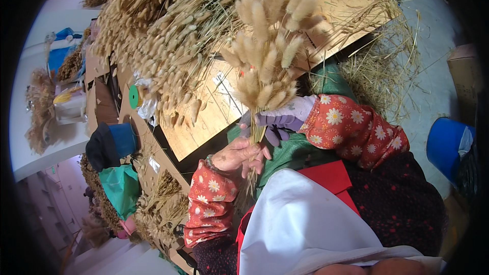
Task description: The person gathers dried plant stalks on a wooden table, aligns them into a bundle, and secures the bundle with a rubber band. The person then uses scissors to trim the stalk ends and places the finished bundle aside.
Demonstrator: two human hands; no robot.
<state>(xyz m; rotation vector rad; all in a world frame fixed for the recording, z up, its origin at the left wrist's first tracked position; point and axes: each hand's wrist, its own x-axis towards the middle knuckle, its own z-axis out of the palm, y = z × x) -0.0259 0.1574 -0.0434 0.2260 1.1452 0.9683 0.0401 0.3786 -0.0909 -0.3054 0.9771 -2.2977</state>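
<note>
A bunch of dried bunny-tail grass (263, 53) stands with its fluffy heads toward the top of the picture and its stems toward my lap. My right hand (282, 120), in a grey and purple glove, closes around the stems just below the heads. Lower on the same stems, my bare left hand (240, 154) grips them between thumb and fingers. Beyond the bunch, a large heap of loose bunny-tail stalks (172, 34) covers much of a wooden board (206, 122).
A green spool (133, 96) lies left of the board, near a blue container with a dark cloth (102, 147) and a green plastic bag (120, 191). More dried bundles (164, 194) lie lower left. Straw litter (382, 72) and a blue bucket (447, 145) are at right.
</note>
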